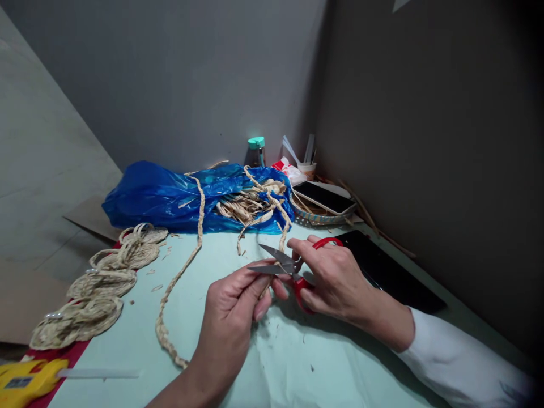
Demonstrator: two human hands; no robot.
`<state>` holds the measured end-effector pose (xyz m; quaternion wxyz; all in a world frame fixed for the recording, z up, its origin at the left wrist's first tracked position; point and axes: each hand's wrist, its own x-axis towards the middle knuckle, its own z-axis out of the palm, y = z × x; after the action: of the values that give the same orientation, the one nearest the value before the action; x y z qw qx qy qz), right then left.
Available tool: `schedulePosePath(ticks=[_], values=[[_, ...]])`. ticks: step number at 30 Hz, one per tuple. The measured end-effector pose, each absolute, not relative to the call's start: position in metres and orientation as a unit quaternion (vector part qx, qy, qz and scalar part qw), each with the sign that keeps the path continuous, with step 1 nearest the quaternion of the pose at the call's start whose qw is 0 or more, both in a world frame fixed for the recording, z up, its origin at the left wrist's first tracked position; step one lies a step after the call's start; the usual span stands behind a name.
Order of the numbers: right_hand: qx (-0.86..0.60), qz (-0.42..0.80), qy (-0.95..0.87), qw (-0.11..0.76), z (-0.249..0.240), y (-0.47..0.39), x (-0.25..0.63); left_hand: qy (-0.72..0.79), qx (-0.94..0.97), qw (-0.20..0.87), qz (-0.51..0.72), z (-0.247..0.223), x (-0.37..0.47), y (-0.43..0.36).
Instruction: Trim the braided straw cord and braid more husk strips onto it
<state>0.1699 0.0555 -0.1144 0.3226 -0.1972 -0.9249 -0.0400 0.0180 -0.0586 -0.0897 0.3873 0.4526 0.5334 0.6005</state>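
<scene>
My right hand (338, 280) is closed round the red handles of a pair of scissors (285, 262). Their blades stand apart and point left, with a strand crossing between them near the pivot. In my left hand (233, 306), thumb and fingers pinch a braided straw cord (199, 238) just below the blades. One length of the cord runs over the blue bag and curves down to the left of my left wrist. Another braided length (280, 218) rises from the blades to the bag. The pinched part is mostly hidden by my fingers.
Straw fills the mouth of a blue plastic bag (157, 198). Several woven straw slippers (102, 283) line the left edge, near a yellow glue gun (36, 379) with a glue stick. A phone (325, 196) lies on a basket (314, 218); a black flat panel (386, 272) is at right.
</scene>
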Motion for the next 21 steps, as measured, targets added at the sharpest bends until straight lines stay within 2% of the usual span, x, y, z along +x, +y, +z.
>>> schedulePosePath(ticks=[6,9,11,14,17,21], values=[[-0.207,-0.038,-0.925,0.317,-0.119,0.056,0.172,0.561,0.453,0.374,0.584,-0.09,0.017,-0.061],[-0.218,0.017,-0.924,0.313,-0.121,0.056,0.171,0.552,0.441,0.398,0.586,-0.09,0.017,-0.062],[-0.251,0.116,-0.903,0.329,-0.12,0.056,0.168,0.54,0.421,0.424,0.592,-0.089,0.019,-0.061],[-0.319,0.327,-0.81,0.367,-0.114,0.058,0.165,0.542,0.399,0.443,0.592,-0.091,0.02,-0.06],[-0.317,0.541,-0.679,0.382,-0.107,0.062,0.164,0.56,0.398,0.442,0.577,-0.094,0.017,-0.057],[-0.276,0.678,-0.559,0.39,-0.104,0.066,0.162,0.597,0.428,0.443,0.514,-0.097,0.014,-0.052]])
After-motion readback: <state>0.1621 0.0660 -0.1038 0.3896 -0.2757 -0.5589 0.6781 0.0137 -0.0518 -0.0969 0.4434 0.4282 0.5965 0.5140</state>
